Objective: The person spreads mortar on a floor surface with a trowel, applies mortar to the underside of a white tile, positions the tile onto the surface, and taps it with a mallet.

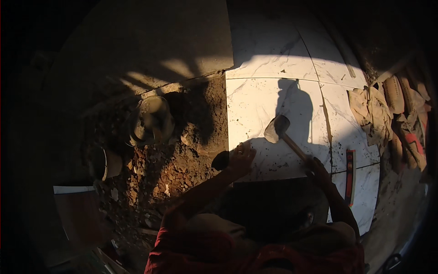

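Note:
In my right hand (319,173) is a mallet (295,147) with a pale wooden handle. Its thick, dusty head (277,129) is over a white marbled tile (251,107), and I cannot tell whether it touches the surface. My left hand (242,159) rests on the left edge of that same tile, fingers spread and holding nothing. Dirt specks dot the tile, and my shadow falls across it. A red spirit level (350,178) lies on a neighbouring tile (367,182), to the right of my right hand.
Rough soil and rubble (169,178) border the tile on the left, with a bucket (151,119) standing there. Another round container (111,163) sits farther left, mostly in shade. Crumpled cloth or sacking (372,114) and several sacks (406,96) lie at the right.

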Motion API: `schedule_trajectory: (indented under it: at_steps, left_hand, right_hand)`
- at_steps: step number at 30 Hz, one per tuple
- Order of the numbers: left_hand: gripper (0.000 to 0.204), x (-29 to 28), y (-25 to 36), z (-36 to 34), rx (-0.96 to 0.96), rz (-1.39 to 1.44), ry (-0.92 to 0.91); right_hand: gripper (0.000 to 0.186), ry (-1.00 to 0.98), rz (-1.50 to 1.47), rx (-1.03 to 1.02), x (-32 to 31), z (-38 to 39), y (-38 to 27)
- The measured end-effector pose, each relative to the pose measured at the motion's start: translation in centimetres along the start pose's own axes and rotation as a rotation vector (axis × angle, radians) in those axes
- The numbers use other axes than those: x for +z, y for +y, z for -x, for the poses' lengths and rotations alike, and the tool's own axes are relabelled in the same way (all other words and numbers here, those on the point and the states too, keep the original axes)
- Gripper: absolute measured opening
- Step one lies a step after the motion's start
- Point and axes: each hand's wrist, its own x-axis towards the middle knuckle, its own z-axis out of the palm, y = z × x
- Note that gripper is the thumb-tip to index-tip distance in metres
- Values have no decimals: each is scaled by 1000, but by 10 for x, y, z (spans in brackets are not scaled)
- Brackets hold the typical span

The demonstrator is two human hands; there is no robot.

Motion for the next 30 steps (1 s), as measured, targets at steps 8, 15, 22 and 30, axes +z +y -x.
schedule_trajectory:
  at_steps: [8,15,22,30]
  left_hand:
    - [45,4,2,-15,-38,-157,97]
    - [61,-1,-15,-23,-29,-6,-185]
    - [70,-24,-1,-33,108,-44,-343]
    - [70,-79,19,-65,316,-82,-683]
  right_hand:
    - [62,100,-68,21,8,-32,-14]
    - [51,249,-181,199,1,3,-44]
    - [34,315,-596,448,57,160,-52]
    - [50,799,55,711,27,211,23]
